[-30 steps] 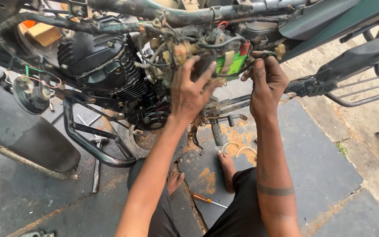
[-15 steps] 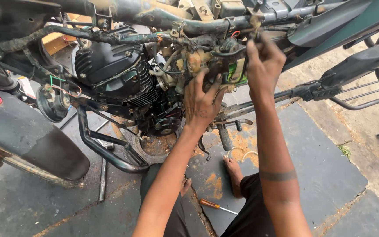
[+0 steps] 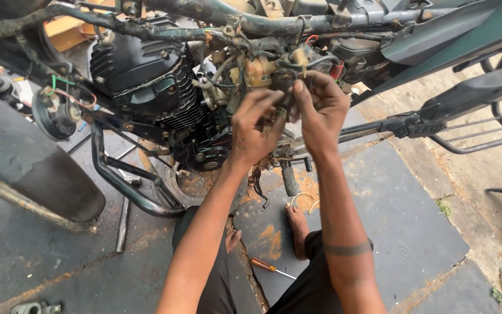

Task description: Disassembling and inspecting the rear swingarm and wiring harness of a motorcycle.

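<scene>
Scene: a person squats beside a stripped motorcycle frame (image 3: 274,23), both bare hands up at the carburettor area (image 3: 260,72) just behind the black engine (image 3: 146,81)
Why here: bodywork is off, so hoses & wiring hang exposed; the small dark part (image 3: 286,102) sits between the 2 hands, right under the carb, prob. because that is where it mounts; exact kind of part too small to tell
Left hand (image 3: 254,128): fingers curled, pinching the small dark part from the left; wrist bent back, forearm rising steeply from the knee
Right hand (image 3: 321,107): fingertips closed on the same part from the right, thumb up toward a dark hose (image 3: 315,60); forearm near vertical, dark band round it
Grip: both hands clenched on the part, neither released
Floor: orange-handled screwdriver (image 3: 265,266) lies on the dark mat (image 3: 390,221) near the person's bare foot (image 3: 298,224), well apart from the hands; within reach, judged set down as not needed
Rest: footrest bracket (image 3: 477,136) juts out at right; crash guard (image 3: 129,186) at left
</scene>
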